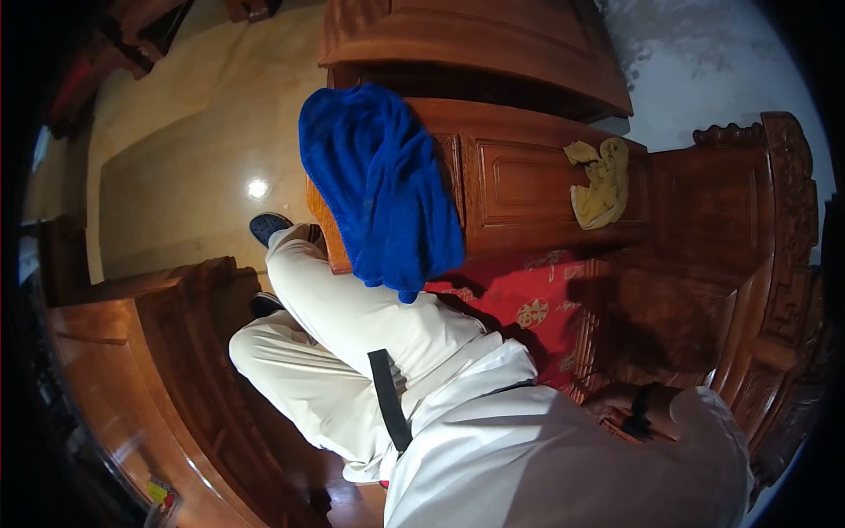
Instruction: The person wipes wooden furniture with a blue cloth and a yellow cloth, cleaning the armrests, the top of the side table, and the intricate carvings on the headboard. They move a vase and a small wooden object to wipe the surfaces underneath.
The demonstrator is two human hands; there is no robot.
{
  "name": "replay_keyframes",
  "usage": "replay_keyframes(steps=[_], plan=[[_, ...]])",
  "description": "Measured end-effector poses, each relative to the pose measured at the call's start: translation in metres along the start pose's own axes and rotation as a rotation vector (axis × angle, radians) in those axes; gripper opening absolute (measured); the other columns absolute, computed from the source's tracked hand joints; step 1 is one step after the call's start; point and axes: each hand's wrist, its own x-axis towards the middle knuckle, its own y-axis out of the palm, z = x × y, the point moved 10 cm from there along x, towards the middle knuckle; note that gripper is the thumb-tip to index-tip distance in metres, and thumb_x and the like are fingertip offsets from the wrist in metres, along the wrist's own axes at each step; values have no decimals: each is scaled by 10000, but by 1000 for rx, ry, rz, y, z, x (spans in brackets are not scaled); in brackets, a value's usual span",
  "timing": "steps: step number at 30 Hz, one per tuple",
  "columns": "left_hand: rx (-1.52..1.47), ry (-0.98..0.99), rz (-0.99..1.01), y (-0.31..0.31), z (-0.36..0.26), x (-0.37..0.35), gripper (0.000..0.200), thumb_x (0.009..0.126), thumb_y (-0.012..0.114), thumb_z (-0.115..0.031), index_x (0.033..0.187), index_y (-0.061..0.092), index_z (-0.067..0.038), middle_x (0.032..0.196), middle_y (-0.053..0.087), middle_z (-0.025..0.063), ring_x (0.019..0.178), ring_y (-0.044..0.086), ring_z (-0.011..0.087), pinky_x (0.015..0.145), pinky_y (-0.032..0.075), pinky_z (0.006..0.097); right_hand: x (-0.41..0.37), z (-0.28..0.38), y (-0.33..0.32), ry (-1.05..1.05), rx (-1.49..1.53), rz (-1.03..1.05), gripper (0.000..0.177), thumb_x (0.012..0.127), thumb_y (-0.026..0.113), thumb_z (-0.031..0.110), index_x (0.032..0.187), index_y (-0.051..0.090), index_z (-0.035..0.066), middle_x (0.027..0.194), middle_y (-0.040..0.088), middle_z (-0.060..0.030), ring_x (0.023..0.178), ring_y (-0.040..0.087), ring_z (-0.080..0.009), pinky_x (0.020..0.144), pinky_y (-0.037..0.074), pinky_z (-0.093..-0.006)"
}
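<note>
My right hand (609, 407), with a black band at the wrist, is down by my side near the red patterned cushion (532, 308). Shadow and the white shirt partly cover it, so its fingers and anything in them cannot be made out. My left hand is out of the picture. A bright blue towel (383, 185) lies draped over the end of the brown wooden furniture (528, 180) beside my legs, its lower end touching my trousers. Farther along that wood rests a crumpled yellow cloth (603, 185). Neither cloth has a hand on it.
I am seated, cream trouser legs (352, 308) stretched toward the tiled floor (185, 167). A wooden cabinet or table (141, 370) stands on the left. A carved wooden backrest (788, 211) rises at the right. A black strap (390, 400) hangs across my lap.
</note>
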Motion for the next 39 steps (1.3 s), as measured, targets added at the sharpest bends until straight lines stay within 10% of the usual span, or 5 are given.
replay_keyframes(steps=[5, 16, 23, 29, 39], plan=[[38, -6, -26, -43, 12, -15, 222, 827, 749, -31, 1041, 725, 23, 804, 695, 55, 744, 656, 123, 664, 533, 272, 53, -40, -16, 13, -1403, 434, 348, 888, 735, 407, 1022, 731, 86, 816, 733, -73, 816, 695, -208, 750, 525, -351], [306, 369, -218, -256, -109, -82, 253, 770, 783, 53, 1020, 744, 41, 813, 714, 70, 776, 683, 117, 696, 549, 272, -199, 270, 49, -546, -1093, -171, 318, 893, 769, 298, 757, 658, 32, 573, 592, 0, 619, 621, -142, 594, 468, -320], [597, 1403, -118, -122, -440, -180, 435, 732, 873, -316, 1058, 769, -48, 839, 690, 145, 685, 627, 309, 656, 497, 411, -252, 315, 186, -1794, -1190, -172, 268, 888, 747, 240, 704, 614, 97, 531, 528, -41, 496, 533, -258, 684, 467, -387], [448, 1633, -557, -26, -573, -190, 209, 825, 785, -131, 1002, 701, -59, 832, 605, 103, 813, 633, 317, 712, 522, 414, -200, 309, 207, -2028, -1264, -309, 126, 852, 759, 141, 780, 672, 86, 713, 597, -36, 740, 592, -221, 789, 463, -381], [545, 1335, -1281, -8, -645, -136, 725, 954, 594, -551, 1517, 467, -111, 1568, 404, 237, 1475, 311, 460, 1186, 221, 605, -202, 390, -24, -1497, -527, -1749, 615, 948, 660, 380, 1442, 493, 54, 1456, 444, -259, 1376, 392, -469, 1137, 315, -575]])
